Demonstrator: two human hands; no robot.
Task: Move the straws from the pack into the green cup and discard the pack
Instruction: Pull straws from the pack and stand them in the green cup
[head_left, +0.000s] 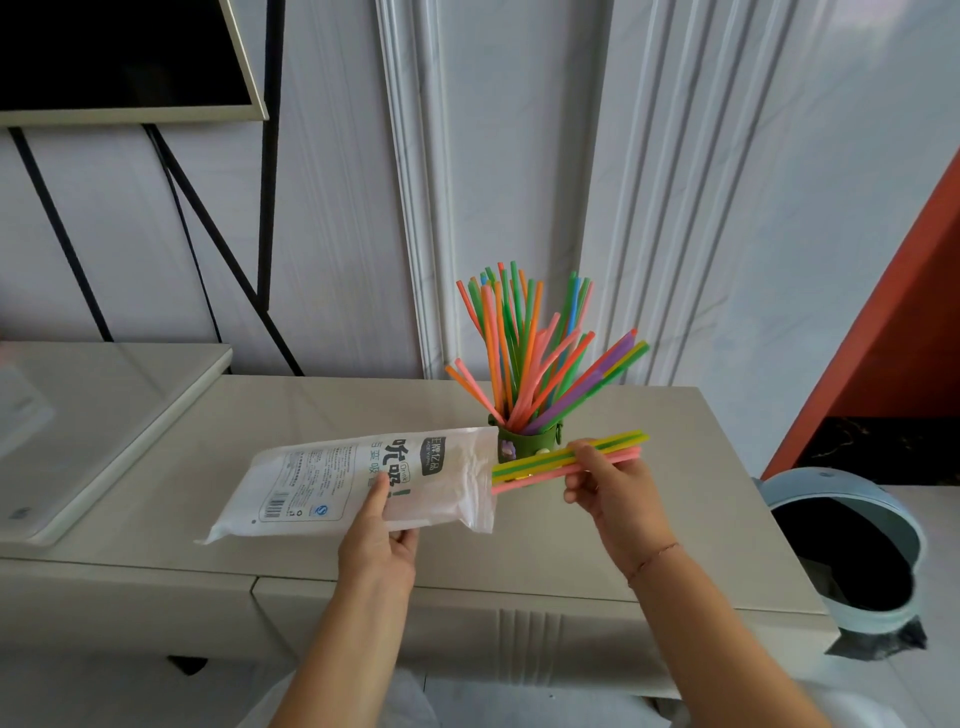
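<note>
My left hand grips the white plastic straw pack from below, holding it flat above the beige cabinet top, its open end to the right. My right hand pinches a small bunch of yellow, green and pink straws held nearly level, their left ends just at the pack's mouth. Right behind them stands the green cup, filled with several fanned-out coloured straws. The pack looks almost flat; I cannot tell whether any straws are left inside.
The beige cabinet top runs along the white panelled wall. A pale blue bin with a black liner stands open on the floor at the right. A raised glass-covered surface lies to the left, under a screen on a black stand.
</note>
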